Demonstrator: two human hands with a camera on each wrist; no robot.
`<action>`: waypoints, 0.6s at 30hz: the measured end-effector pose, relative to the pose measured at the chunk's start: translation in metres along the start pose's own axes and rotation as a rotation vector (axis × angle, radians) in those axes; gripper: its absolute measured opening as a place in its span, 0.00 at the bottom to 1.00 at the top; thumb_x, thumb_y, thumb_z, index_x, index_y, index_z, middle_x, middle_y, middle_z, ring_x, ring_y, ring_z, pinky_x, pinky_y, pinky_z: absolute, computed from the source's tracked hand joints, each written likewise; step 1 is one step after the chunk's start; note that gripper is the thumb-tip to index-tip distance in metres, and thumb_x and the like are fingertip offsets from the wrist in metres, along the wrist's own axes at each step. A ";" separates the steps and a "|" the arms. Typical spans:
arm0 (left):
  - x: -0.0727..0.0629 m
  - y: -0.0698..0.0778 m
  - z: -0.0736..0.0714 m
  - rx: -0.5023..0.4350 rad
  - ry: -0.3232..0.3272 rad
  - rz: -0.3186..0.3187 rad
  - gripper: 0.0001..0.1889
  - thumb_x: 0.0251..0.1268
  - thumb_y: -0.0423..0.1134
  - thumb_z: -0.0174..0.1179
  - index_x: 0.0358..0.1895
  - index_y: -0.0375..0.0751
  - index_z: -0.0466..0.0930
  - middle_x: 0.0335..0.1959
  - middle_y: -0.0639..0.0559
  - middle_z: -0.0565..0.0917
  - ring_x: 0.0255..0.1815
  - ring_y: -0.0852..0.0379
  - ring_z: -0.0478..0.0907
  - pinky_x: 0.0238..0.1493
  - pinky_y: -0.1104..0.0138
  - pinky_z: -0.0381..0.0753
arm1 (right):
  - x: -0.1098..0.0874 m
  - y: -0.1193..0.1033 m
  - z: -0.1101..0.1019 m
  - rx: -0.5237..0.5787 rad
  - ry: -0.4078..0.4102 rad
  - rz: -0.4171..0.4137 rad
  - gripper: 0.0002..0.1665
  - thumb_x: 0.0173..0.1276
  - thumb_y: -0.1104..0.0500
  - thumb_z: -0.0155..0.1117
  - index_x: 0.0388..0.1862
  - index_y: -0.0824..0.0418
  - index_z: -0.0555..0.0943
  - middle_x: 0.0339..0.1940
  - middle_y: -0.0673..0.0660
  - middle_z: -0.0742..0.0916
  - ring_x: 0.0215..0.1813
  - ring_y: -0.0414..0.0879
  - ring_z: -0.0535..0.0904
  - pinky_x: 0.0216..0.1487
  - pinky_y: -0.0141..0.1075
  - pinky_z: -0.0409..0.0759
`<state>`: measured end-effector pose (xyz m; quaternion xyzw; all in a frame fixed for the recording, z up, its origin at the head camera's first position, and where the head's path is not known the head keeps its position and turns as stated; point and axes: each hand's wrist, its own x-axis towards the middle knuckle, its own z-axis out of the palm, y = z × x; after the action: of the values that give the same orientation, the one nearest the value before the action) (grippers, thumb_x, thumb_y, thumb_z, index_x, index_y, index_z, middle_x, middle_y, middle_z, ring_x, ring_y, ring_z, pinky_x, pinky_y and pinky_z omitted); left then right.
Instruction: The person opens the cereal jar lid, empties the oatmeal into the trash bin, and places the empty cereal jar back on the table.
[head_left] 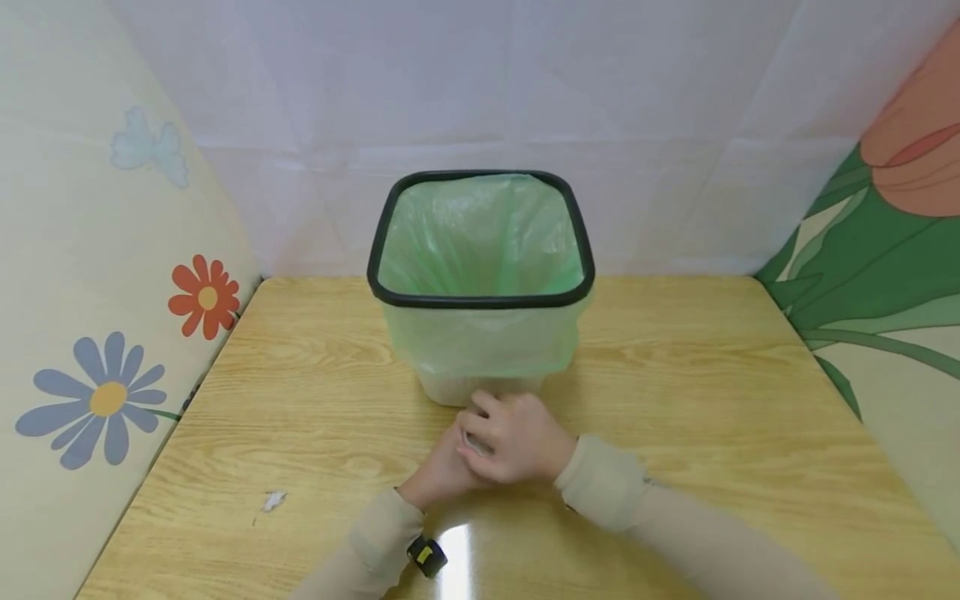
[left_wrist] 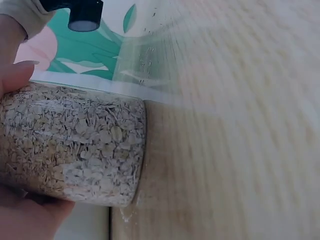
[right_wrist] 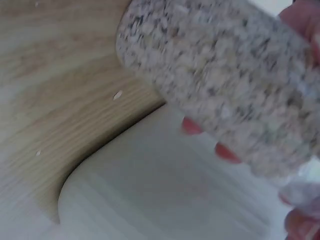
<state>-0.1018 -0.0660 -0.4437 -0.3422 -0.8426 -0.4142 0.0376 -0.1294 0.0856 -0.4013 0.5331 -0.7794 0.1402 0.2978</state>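
Observation:
In front of the bin my hands meet over a clear jar of oat flakes [left_wrist: 80, 135]. My left hand [head_left: 442, 471] wraps round its side. The left wrist view shows the jar's base close to the tabletop, with a thumb and fingers at opposite sides. My right hand [head_left: 517, 437] lies over the top of the jar with curled fingers, gripping it at the lid [right_wrist: 300, 192], a pale, translucent edge. From the head view the jar is almost wholly hidden under this hand. Red-nailed fingertips [right_wrist: 226, 152] show behind the jar in the right wrist view.
A white bin [head_left: 480, 389] with a black rim ring [head_left: 480, 301] and a green liner bag [head_left: 480, 342] stands just beyond the hands. Left on the wooden table [head_left: 712, 400] lies a small white scrap [head_left: 273, 501]. A white sheet hangs behind; painted panels flank the sides.

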 end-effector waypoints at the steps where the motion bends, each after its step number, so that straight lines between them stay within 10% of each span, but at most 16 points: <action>1: 0.000 0.000 0.000 -0.052 0.000 -0.021 0.31 0.45 0.30 0.71 0.56 0.25 0.70 0.48 0.43 0.79 0.47 0.50 0.77 0.53 0.64 0.76 | 0.000 0.003 0.000 0.022 -0.010 -0.029 0.20 0.69 0.46 0.46 0.27 0.54 0.79 0.24 0.49 0.73 0.17 0.36 0.62 0.15 0.26 0.62; 9: 0.001 -0.003 0.001 -0.217 0.022 -0.059 0.36 0.44 0.31 0.72 0.59 0.27 0.65 0.50 0.43 0.78 0.48 0.52 0.77 0.54 0.65 0.77 | 0.000 0.015 -0.002 0.115 -0.071 -0.130 0.14 0.65 0.47 0.55 0.32 0.55 0.80 0.26 0.50 0.71 0.20 0.37 0.63 0.17 0.27 0.64; 18: -0.005 0.001 0.006 -0.373 0.009 -0.196 0.34 0.46 0.29 0.69 0.60 0.30 0.68 0.53 0.43 0.78 0.53 0.49 0.76 0.58 0.63 0.74 | 0.002 -0.007 -0.027 -0.005 -0.268 0.131 0.18 0.62 0.41 0.61 0.41 0.52 0.81 0.30 0.50 0.77 0.26 0.43 0.72 0.22 0.32 0.70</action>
<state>-0.0959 -0.0644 -0.4489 -0.2579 -0.7803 -0.5663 -0.0628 -0.1153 0.0957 -0.3795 0.4942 -0.8457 0.0848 0.1827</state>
